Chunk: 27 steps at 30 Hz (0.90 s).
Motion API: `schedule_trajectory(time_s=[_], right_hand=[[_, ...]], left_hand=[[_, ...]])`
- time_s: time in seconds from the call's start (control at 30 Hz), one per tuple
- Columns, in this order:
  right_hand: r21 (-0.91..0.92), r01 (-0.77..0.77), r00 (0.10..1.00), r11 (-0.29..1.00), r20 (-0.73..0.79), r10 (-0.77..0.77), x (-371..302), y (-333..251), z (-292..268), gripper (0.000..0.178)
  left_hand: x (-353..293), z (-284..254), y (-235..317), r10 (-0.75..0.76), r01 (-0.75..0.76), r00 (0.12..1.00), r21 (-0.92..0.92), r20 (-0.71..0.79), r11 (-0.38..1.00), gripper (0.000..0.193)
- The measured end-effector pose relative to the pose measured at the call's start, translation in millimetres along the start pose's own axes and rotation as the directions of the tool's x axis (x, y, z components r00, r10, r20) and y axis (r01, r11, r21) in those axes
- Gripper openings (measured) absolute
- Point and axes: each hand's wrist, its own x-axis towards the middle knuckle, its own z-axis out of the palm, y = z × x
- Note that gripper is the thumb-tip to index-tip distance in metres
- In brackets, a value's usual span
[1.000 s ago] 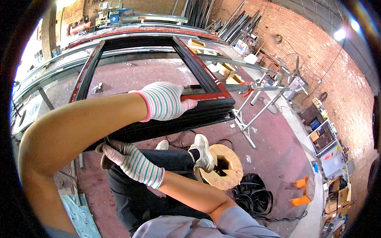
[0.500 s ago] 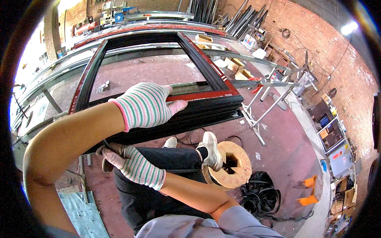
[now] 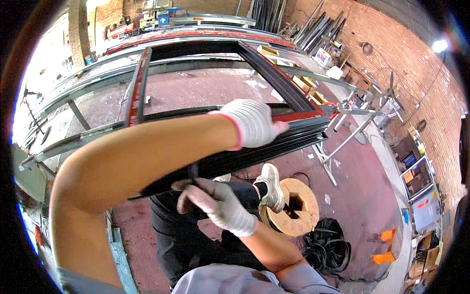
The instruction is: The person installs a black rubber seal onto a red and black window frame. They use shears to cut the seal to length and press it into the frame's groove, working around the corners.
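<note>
A black window frame point(image 3: 274, 78) with red-taped faces lies across metal rails before me. My left hand point(image 3: 252, 122), in a striped knit glove, is closed over the frame's near bar, close to its right corner. Its thumb rests along the red face; the other fingertips are hidden. Below the frame's near side, my right hand point(image 3: 218, 203), gloved and a little blurred, has its fingers closed around a thin dark strip point(image 3: 193, 170). That strip rises toward the underside of my left forearm, and its far part is hidden.
Beside my shoe stands a cardboard spool point(image 3: 298, 223), with a coil of black strip point(image 3: 330, 247) on the red floor. A metal trestle point(image 3: 350, 122) supports the rails at right. Orange brackets point(image 3: 387, 247) and a cluttered brick wall lie further right.
My left hand has slid right along the near bar toward the corner. My right hand has also moved right with the strip. The whole view has shifted slightly.
</note>
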Motion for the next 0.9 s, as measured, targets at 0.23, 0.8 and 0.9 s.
schedule_trajectory(time_s=[0.23, 0.8, 0.9], right_hand=[[-0.183, -0.013, 0.961, 0.983, -0.274, -0.039, -31.0, -15.6, -40.0, 0.039], [0.14, -0.068, 0.942, 0.988, -0.317, 0.109, -45.4, 13.7, -37.2, 0.025], [-0.042, -0.057, 0.919, 0.998, -0.392, 0.036, -46.8, 26.5, -53.0, 0.033]], left_hand=[[8.5, -1.3, -10.9, 0.045, -0.033, 0.996, -0.157, 0.074, 0.987, 0.077], [-256.2, 122.4, -154.3, -0.869, -0.119, 0.493, -0.986, 0.043, -0.116, 0.049], [-225.4, 118.7, -124.2, -0.646, -0.065, 0.752, -0.96, 0.133, -0.273, 0.064]])
